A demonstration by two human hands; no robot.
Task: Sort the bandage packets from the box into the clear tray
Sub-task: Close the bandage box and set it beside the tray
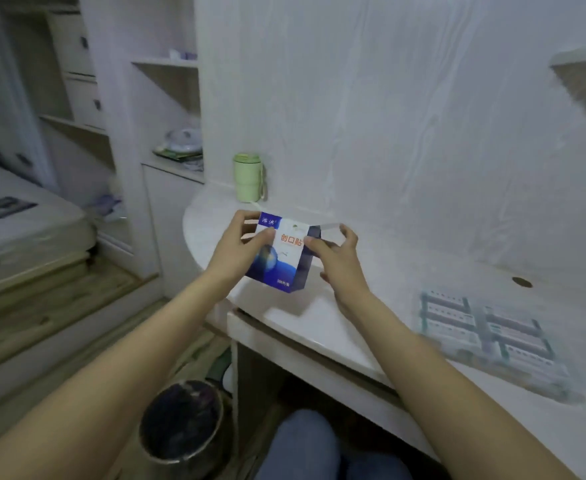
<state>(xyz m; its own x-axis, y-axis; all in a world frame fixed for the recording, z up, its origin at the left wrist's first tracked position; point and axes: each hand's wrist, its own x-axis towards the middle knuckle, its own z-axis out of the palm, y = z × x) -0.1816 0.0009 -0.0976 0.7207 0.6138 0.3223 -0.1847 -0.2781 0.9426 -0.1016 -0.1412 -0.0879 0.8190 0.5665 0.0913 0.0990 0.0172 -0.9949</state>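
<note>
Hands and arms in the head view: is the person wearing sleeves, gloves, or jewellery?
Nothing visible. The left hand and right hand are bare, with no gloves, rings or watch, and both forearms are bare to the frame edge, no sleeves in view.

One view only: the head camera is looking forward and down from above a seated person, sitting close over the white desk [319, 327]. It is facing the pale wall [423, 116] at twelve o'clock, taking in shelves [167, 64] at ten o'clock and a bin [180, 420] at seven o'clock.
</note>
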